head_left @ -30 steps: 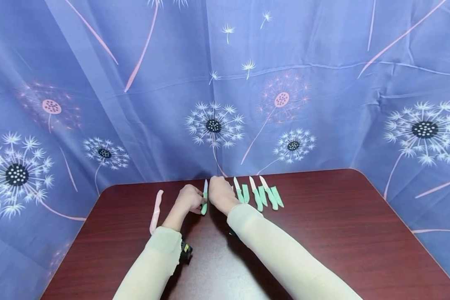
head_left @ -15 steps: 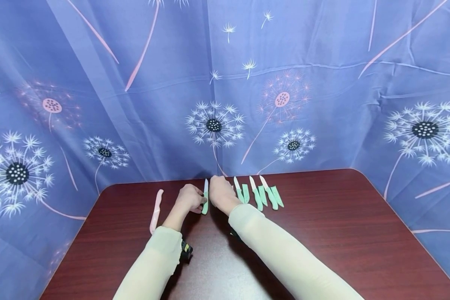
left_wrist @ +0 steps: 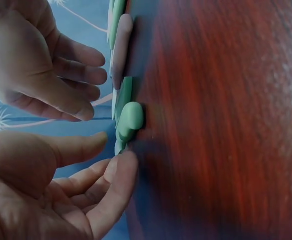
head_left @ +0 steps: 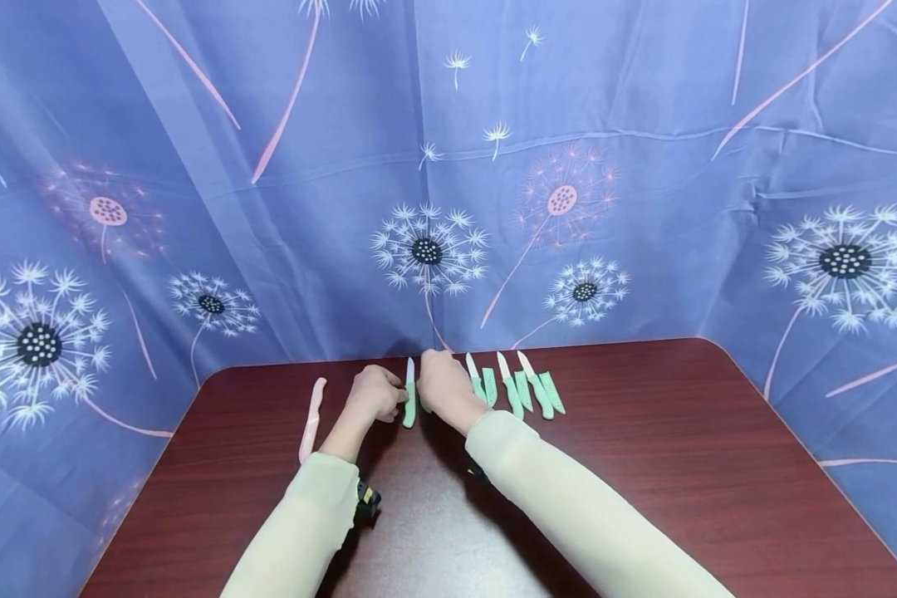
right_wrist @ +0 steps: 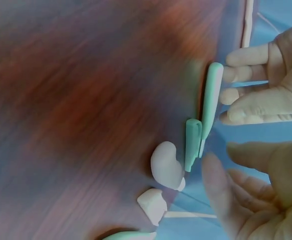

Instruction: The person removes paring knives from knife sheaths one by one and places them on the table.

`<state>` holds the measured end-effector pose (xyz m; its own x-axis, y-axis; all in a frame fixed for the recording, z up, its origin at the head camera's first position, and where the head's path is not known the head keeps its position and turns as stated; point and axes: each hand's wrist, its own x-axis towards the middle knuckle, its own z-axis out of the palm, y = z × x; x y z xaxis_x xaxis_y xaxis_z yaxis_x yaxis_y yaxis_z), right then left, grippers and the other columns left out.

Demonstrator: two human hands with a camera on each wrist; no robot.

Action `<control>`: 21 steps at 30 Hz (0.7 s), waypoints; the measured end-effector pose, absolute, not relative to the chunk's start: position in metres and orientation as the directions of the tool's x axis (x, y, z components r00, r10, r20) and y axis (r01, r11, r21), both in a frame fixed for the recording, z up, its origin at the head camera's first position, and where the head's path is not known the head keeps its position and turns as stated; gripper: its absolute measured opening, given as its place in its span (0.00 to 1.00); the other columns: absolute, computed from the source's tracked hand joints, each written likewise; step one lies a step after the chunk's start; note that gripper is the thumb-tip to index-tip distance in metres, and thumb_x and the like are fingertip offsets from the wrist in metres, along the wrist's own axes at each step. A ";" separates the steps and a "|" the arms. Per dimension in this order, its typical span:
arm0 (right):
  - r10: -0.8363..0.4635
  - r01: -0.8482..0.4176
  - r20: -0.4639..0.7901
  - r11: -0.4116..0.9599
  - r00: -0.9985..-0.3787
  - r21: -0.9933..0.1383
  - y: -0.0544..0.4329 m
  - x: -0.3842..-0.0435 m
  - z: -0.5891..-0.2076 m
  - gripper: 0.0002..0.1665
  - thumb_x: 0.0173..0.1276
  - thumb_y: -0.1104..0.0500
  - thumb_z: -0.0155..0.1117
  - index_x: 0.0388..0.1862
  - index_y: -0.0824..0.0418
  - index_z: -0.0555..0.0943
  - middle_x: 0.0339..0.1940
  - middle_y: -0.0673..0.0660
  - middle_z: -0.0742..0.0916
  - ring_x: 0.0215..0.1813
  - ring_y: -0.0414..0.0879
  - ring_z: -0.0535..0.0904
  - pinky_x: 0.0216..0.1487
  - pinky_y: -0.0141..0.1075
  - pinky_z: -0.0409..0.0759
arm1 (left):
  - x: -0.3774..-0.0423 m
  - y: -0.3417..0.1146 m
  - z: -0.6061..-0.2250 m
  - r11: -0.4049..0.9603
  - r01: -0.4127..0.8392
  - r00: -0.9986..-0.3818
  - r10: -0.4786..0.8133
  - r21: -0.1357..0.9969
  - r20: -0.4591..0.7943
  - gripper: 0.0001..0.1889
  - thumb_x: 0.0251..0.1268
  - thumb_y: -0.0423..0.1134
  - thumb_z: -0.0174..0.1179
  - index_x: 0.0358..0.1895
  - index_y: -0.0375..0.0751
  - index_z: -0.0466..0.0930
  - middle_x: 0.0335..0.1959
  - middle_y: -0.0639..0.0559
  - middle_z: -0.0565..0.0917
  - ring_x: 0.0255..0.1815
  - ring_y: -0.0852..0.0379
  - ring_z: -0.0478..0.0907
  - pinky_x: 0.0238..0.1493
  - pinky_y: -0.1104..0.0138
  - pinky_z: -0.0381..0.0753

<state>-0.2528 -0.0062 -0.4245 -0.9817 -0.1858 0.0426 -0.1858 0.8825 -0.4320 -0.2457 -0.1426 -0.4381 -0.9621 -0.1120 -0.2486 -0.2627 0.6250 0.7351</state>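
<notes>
A green-handled paring knife (head_left: 409, 404) lies on the table near its back edge, blade pointing away. My left hand (head_left: 375, 394) is just left of it, fingertips right at the handle, thumb and fingers spread apart in the left wrist view. On the other side is my right hand (head_left: 444, 384); in the right wrist view its thumb and forefinger stand apart with nothing between them. Close to those fingertips lies a green blade sheath (right_wrist: 192, 142), beside the knife. A pale pink handle (right_wrist: 166, 164) and a pale pink sheath (right_wrist: 153, 205) follow in the row, hidden behind my right hand in the head view.
Further right, several green-handled knives (head_left: 511, 389) lie with green sheaths (head_left: 552, 392) beside them. A long pale pink knife in its sheath (head_left: 312, 421) lies left of my left hand. A blue dandelion-print curtain (head_left: 329, 208) hangs behind the brown table (head_left: 680, 448).
My left fingers have eased back slightly from the knife's handle. My right hand and forearm have shifted a little to the right. The knives stay in place.
</notes>
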 end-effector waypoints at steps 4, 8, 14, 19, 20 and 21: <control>-0.234 -0.259 0.112 0.881 -0.966 -0.396 -0.001 -0.249 -0.425 0.04 0.74 0.63 0.65 0.37 0.62 0.83 0.35 0.61 0.90 0.36 0.56 0.89 0.34 0.45 0.87 | -0.243 -0.144 -0.435 0.710 -0.215 -0.975 -0.120 0.671 -0.185 0.15 0.69 0.34 0.70 0.55 0.31 0.87 0.36 0.38 0.89 0.23 0.49 0.88 0.28 0.63 0.88; -0.279 -0.332 0.194 0.876 -0.941 -0.349 0.004 -0.243 -0.425 0.06 0.71 0.61 0.69 0.34 0.60 0.81 0.33 0.60 0.89 0.36 0.56 0.89 0.35 0.48 0.86 | -0.239 -0.145 -0.432 0.798 -0.164 -0.986 -0.126 0.580 -0.106 0.17 0.67 0.40 0.72 0.55 0.36 0.89 0.50 0.39 0.89 0.45 0.44 0.90 0.48 0.55 0.88; -0.312 -0.384 0.265 0.878 -0.912 -0.287 0.010 -0.234 -0.424 0.09 0.69 0.56 0.74 0.35 0.57 0.82 0.33 0.56 0.87 0.40 0.55 0.88 0.39 0.49 0.86 | -0.231 -0.145 -0.427 0.824 -0.143 -0.989 -0.139 0.548 -0.050 0.20 0.68 0.45 0.72 0.59 0.39 0.87 0.58 0.39 0.86 0.60 0.37 0.83 0.57 0.45 0.82; -0.343 -0.416 0.290 0.874 -0.894 -0.251 0.016 -0.228 -0.423 0.12 0.70 0.53 0.75 0.45 0.58 0.86 0.40 0.57 0.87 0.45 0.56 0.86 0.46 0.48 0.86 | -0.222 -0.148 -0.421 0.837 -0.138 -0.988 -0.153 0.529 -0.015 0.22 0.69 0.46 0.71 0.62 0.41 0.86 0.59 0.39 0.86 0.57 0.37 0.85 0.53 0.44 0.83; -0.353 -0.427 0.298 0.873 -0.887 -0.237 0.017 -0.226 -0.423 0.13 0.70 0.53 0.75 0.46 0.59 0.87 0.42 0.58 0.88 0.46 0.57 0.86 0.47 0.48 0.86 | -0.220 -0.148 -0.420 0.839 -0.140 -0.988 -0.157 0.527 -0.012 0.22 0.70 0.46 0.71 0.62 0.41 0.85 0.60 0.39 0.86 0.57 0.37 0.85 0.53 0.44 0.84; -0.362 -0.437 0.309 0.871 -0.879 -0.225 0.018 -0.225 -0.423 0.14 0.70 0.52 0.76 0.48 0.59 0.87 0.43 0.58 0.88 0.46 0.57 0.86 0.48 0.49 0.85 | -0.219 -0.149 -0.420 0.840 -0.141 -0.987 -0.160 0.524 -0.009 0.22 0.70 0.46 0.71 0.63 0.41 0.85 0.60 0.39 0.86 0.57 0.37 0.85 0.53 0.44 0.84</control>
<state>-0.2251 0.0176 -0.4231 -0.8795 -0.3616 0.3094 -0.4372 0.8707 -0.2252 -0.2190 -0.1490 -0.4196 -0.9871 -0.1598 -0.0095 -0.1410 0.8402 0.5237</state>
